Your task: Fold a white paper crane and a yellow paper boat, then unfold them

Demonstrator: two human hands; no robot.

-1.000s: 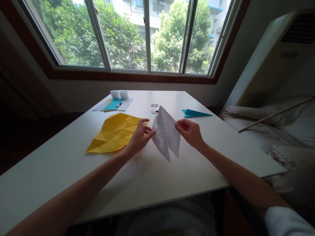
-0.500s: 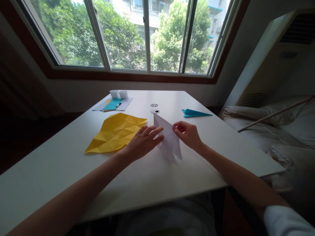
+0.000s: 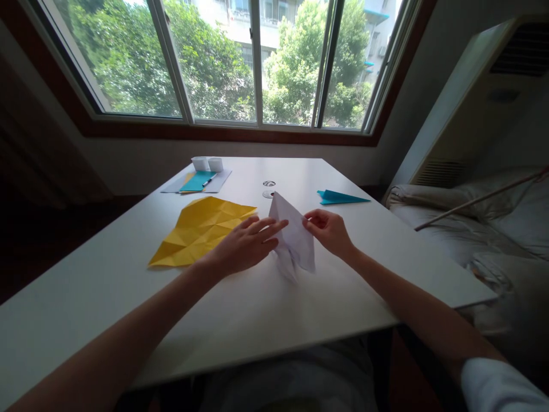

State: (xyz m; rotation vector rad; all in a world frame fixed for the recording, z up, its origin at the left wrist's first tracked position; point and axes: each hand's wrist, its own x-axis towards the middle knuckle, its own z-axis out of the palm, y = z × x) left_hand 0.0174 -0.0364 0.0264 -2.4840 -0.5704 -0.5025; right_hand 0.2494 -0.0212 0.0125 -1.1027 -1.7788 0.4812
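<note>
A folded piece of white paper [image 3: 295, 232] is held tilted above the white table, with a point at its top and loose flaps hanging below. My right hand [image 3: 330, 229] pinches its right edge between thumb and fingers. At the left edge, my left hand [image 3: 244, 243] reaches across with fingers stretched and thumb apart, the fingertips against the paper's near face. Just left of that hand lies a creased yellow sheet of paper [image 3: 199, 232], spread out on the table. A folded blue paper [image 3: 343, 198] with a long point rests beyond my right hand.
On the white table [image 3: 240, 326], two small white cups [image 3: 208, 164] stand at the far left. Beside them are a blue sheet [image 3: 196, 181], other papers and a pen [image 3: 210, 179]. Two round pieces [image 3: 269, 183] lie beyond the white paper. A window fills the far wall.
The white paper has turned and tipped slightly, its top point moving right and its lower flaps shifting left and up. My left fingers have slid a little further across it.
</note>
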